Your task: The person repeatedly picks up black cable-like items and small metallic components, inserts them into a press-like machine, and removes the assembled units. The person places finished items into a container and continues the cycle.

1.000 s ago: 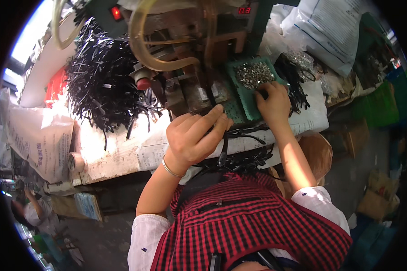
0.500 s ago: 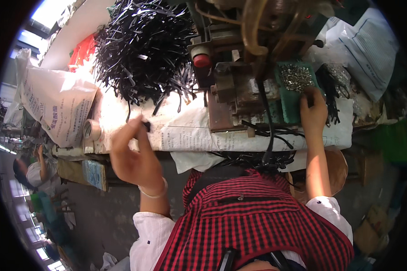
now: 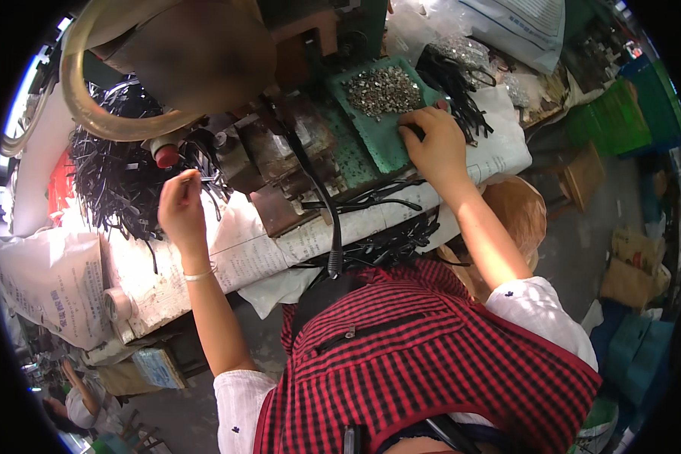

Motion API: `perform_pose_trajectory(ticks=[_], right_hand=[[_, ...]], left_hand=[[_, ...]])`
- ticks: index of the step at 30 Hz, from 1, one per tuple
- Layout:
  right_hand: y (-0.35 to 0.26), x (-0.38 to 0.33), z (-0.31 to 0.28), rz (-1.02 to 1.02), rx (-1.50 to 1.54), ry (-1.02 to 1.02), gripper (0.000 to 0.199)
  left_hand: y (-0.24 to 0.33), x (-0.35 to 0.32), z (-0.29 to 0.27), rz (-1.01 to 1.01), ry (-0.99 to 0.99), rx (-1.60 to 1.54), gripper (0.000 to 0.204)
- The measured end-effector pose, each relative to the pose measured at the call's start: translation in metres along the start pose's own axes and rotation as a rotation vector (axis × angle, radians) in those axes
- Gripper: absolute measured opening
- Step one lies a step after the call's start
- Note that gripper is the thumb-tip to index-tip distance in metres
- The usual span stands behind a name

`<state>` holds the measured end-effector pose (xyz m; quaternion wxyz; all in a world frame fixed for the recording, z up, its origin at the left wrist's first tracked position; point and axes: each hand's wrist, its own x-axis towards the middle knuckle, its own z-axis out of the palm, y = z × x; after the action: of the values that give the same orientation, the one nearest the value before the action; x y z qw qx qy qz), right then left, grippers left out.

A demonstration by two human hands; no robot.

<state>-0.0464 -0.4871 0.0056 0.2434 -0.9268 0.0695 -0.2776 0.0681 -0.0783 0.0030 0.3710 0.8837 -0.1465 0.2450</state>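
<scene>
My left hand [image 3: 181, 212] is raised in front of the machine [image 3: 280, 144], just below its red button [image 3: 166, 156]. Its fingertips are pinched together; whatever is between them is too small to make out. Behind it lies a big heap of slim black strips [image 3: 113, 181] that look like eyeglass temples. On the right, my right hand [image 3: 437, 147] rests at the near edge of a green tray [image 3: 382, 144], thumb and fingers curled together. Small shiny metal parts [image 3: 384, 89] fill the tray's far end, close to my fingertips. What those fingers hold is hidden.
A thick amber hose [image 3: 76, 83] loops over the machine. One black cord-like piece [image 3: 314, 174] hangs in front. Loose black strips [image 3: 371, 203] lie along the table's front edge. White sacks [image 3: 53, 280] stand left and far right. A brown paper-lined container [image 3: 518, 216] sits below my right forearm.
My view has swung to the right, so the bench appears tilted. My left hand has moved toward the machine's red button. My right hand stays at the tray.
</scene>
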Motion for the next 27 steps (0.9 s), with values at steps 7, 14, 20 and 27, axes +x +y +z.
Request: perform_pose_trajectory(ticks=[7,14,20,27], right_hand=[[-0.02,0.019,0.028,0.032,-0.15,0.053,0.01],[-0.013,0.008,0.02,0.032,-0.113,0.051,0.007],[-0.062,0.012,-0.006,0.164,0.708,0.098,0.017],[-0.139,0.035,0.015,0.034,1.009,0.072,0.035]], left_hand=[[-0.032,-0.007,-0.052,-0.288,0.182,0.456,0.01],[-0.004,-0.029,-0.001,-0.28,0.094,0.06,0.009],[0.028,-0.024,-0.01,-0.27,0.309,-0.532,0.016],[0.144,0.022,-0.049,0.13,0.287,-0.872,0.011]])
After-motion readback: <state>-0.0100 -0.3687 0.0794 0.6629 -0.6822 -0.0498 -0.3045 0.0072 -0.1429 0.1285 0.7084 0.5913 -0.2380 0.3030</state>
